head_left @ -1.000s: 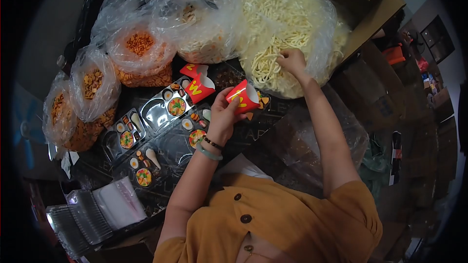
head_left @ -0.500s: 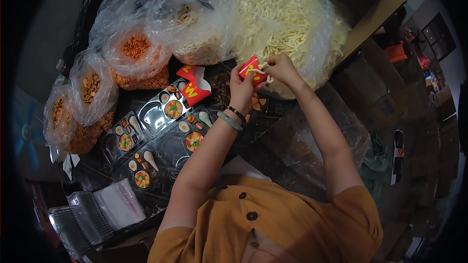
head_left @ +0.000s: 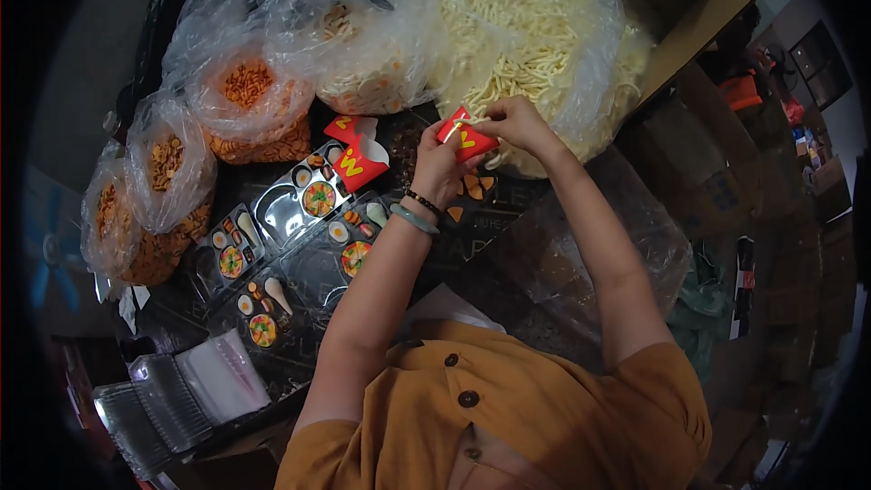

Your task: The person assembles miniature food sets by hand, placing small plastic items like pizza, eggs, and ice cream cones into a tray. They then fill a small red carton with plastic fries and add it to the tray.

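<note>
My left hand (head_left: 437, 166) is closed around a small red fries carton (head_left: 469, 140) with a yellow M, held tilted. At the carton's edge, the fingers of my right hand (head_left: 524, 130) pinch pale toy fries (head_left: 475, 120). Just beyond both hands rests a large clear bag of toy fries (head_left: 526, 45), its mouth spread wide. Two more red cartons lie left of my left hand; the nearer carton (head_left: 360, 163) stands over a clear plastic tray (head_left: 283, 209) that holds miniature food pieces.
Bags of small orange pieces (head_left: 247, 86) and whitish pieces (head_left: 372, 82) line the table's far left side. More trays with toy egg and pizza pieces (head_left: 263, 330) lie nearer me. Stacked clear packaging (head_left: 168, 404) sits lower left. A cardboard box (head_left: 694, 32) stands behind the fries bag.
My right hand has shifted slightly left against the carton, and the fries in its fingers now lie across the carton's upper edge. The carton has tilted a little.
</note>
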